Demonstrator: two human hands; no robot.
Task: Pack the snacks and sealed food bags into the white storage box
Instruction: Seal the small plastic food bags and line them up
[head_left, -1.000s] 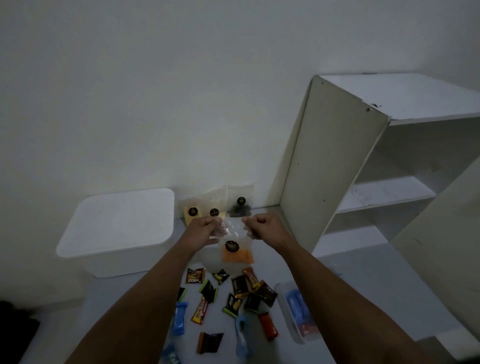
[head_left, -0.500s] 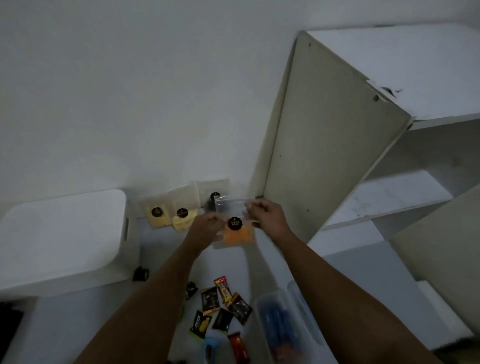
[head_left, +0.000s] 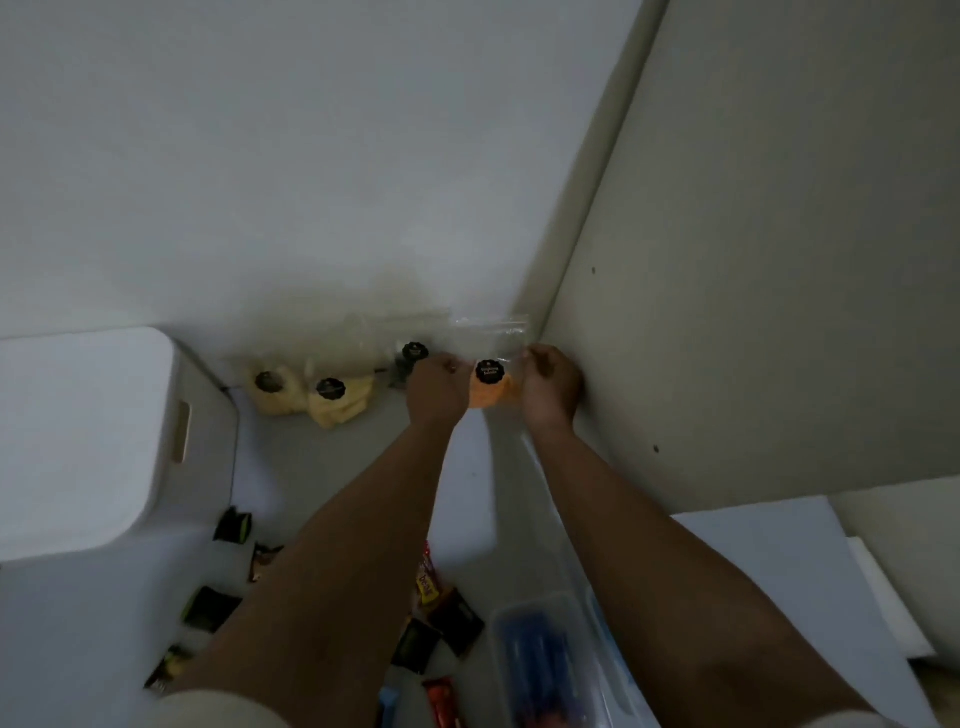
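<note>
Holding a clear zip bag of orange food (head_left: 487, 387) upright between both hands, a person keeps it pinched at its two upper sides, probably so the contents hang low and the seal along the top stays flat. The left hand (head_left: 436, 392) has its fingers closed on the bag's left edge; the right hand (head_left: 551, 387) has its fingers closed on the right edge, just beside the pale side panel of a cabinet (head_left: 753, 312).

Just beyond the left fingers, three more sealed bags lean against the wall: a dark one (head_left: 408, 361) nearest, then two yellow ones (head_left: 340, 397) (head_left: 272, 389). Well to the left of both hands sits the white storage box (head_left: 88, 441), and its lid looks to be on, which would block packing until it is lifted.

Nearer the person, below the forearms, small snack packets (head_left: 452, 621) lie scattered on the floor. Under the right forearm lies a clear plastic container (head_left: 540, 665) with blue items inside. The held bag is not yet in the box, and a long reach leftward seems needed.
</note>
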